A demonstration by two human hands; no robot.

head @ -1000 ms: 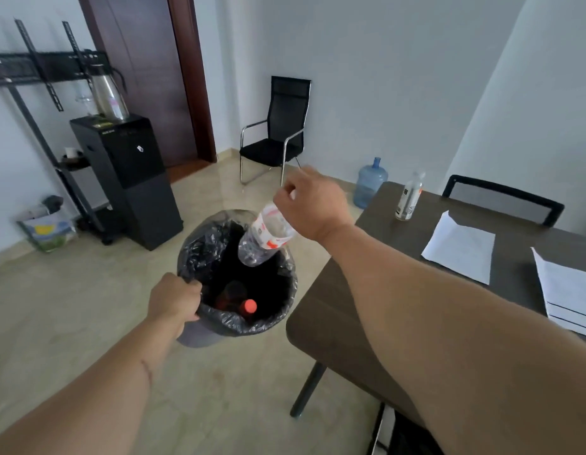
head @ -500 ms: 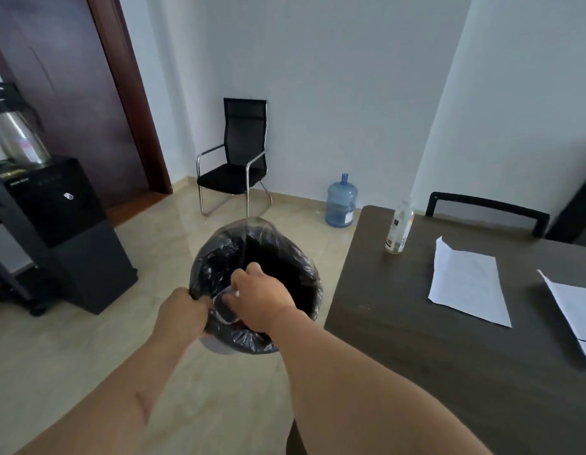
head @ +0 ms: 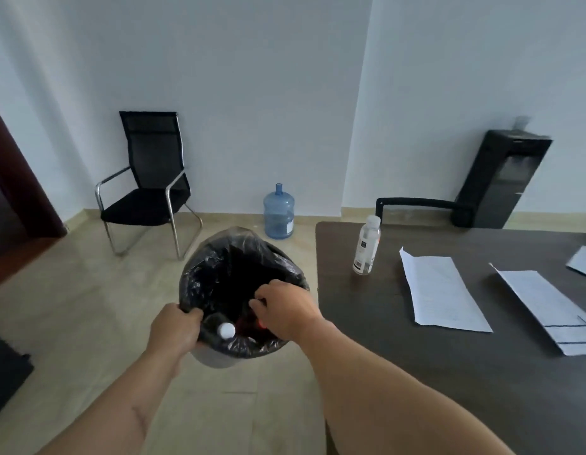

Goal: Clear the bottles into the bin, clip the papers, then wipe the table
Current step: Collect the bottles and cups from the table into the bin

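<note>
Left hand [head: 173,333] grips bin [head: 213,357] rim; right hand [head: 283,308] loose above it, holding nothing. 1 bottle [head: 366,246] remains on table [head: 416,372]. I expect the liner could slip off.

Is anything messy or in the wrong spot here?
One clear bottle stands on the table, not in the bin. The papers lie loose and crooked, one with a curled corner. Nothing is spilled.

Open tabletop [head: 416,372] lies between the upright bottle [head: 366,246] and papers [head: 441,292]; the bin [head: 219,257] crowds its left edge.
</note>
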